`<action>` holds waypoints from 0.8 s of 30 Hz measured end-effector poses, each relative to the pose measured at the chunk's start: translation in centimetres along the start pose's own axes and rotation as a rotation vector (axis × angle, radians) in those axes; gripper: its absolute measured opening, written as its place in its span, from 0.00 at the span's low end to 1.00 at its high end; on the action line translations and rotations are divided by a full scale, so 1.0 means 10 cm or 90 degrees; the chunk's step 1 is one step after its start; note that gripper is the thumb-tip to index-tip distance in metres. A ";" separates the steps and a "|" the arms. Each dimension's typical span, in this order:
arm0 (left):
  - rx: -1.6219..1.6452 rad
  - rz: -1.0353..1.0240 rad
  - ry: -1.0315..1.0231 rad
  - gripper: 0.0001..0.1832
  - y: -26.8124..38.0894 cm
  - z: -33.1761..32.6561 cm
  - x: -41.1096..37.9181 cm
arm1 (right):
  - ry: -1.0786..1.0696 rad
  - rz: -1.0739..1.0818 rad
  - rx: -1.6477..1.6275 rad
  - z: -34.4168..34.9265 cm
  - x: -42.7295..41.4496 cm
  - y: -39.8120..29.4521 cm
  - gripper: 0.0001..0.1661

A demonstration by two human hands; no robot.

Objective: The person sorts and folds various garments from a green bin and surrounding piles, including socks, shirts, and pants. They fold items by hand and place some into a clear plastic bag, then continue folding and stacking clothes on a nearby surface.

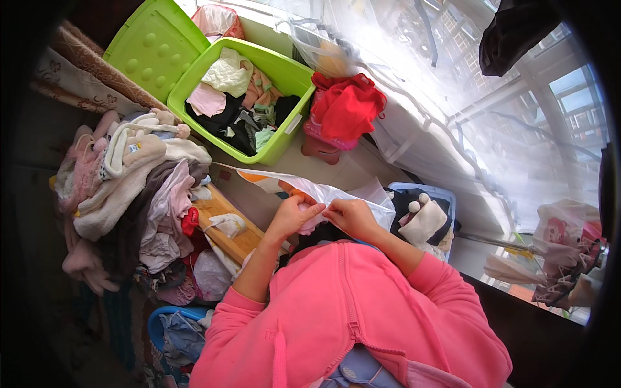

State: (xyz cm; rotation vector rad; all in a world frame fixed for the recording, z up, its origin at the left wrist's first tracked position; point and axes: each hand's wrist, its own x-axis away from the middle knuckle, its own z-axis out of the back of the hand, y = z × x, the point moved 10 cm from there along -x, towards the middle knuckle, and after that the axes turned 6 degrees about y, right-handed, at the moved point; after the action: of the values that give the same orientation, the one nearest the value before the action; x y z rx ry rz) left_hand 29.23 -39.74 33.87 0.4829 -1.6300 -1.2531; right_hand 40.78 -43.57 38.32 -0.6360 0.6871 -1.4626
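Observation:
Both hands meet at the rim of a thin white plastic bag (322, 189), low in front of my chest. My left hand (297, 213) pinches the bag's edge between thumb and fingers. My right hand (351, 217) pinches the same edge just beside it, fingertips almost touching the left ones. A pale pink cloth (310, 223) shows below my left hand; whether it is held too cannot be told. The bag carries orange print and stretches out to the left. Its lower part is hidden behind the hands and my pink jacket.
A lime green storage box (286, 140) with its lid raised holds clothes. Red cloth (347, 106) lies on a small stool (321, 149). Clothes are heaped at the left (126, 169) beside a wooden board (228, 223). A light blue bin (452, 213) stands at right, a blue basket (155, 322) lower left.

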 end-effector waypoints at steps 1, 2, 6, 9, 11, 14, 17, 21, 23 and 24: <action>0.005 0.006 -0.009 0.20 0.00 -0.01 0.01 | 0.002 -0.002 -0.005 0.01 -0.01 0.00 0.14; 0.011 0.011 -0.019 0.20 0.02 -0.02 0.01 | -0.002 -0.005 -0.004 0.01 -0.01 0.00 0.14; 0.015 0.019 -0.030 0.17 0.05 -0.03 0.04 | -0.008 -0.015 -0.011 0.00 -0.03 0.01 0.14; 0.061 0.065 -0.051 0.16 0.01 -0.05 0.07 | -0.014 -0.024 -0.008 0.00 -0.03 0.01 0.15; 0.066 0.080 -0.055 0.16 -0.04 -0.07 0.08 | -0.025 -0.038 -0.009 -0.02 -0.02 0.02 0.15; 0.068 0.104 -0.062 0.16 -0.06 -0.10 0.10 | -0.044 -0.058 -0.019 -0.06 -0.01 0.05 0.16; 0.102 0.110 -0.064 0.16 -0.09 -0.13 0.11 | -0.056 -0.062 -0.019 -0.08 0.00 0.05 0.18; 0.146 0.115 -0.075 0.15 -0.12 -0.19 0.12 | -0.078 -0.060 -0.015 -0.13 0.01 0.08 0.19; 0.155 0.112 -0.087 0.15 -0.19 -0.21 0.09 | -0.086 -0.060 -0.014 -0.15 0.02 0.07 0.19; 0.144 0.103 -0.087 0.15 -0.17 -0.22 0.10 | -0.085 -0.062 -0.015 -0.14 0.03 0.08 0.20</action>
State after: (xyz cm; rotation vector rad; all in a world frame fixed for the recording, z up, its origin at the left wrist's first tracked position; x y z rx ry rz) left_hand 30.26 -42.25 32.76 0.4005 -1.8986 -1.0052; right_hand 40.22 -43.79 36.77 -0.7875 0.5766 -1.4878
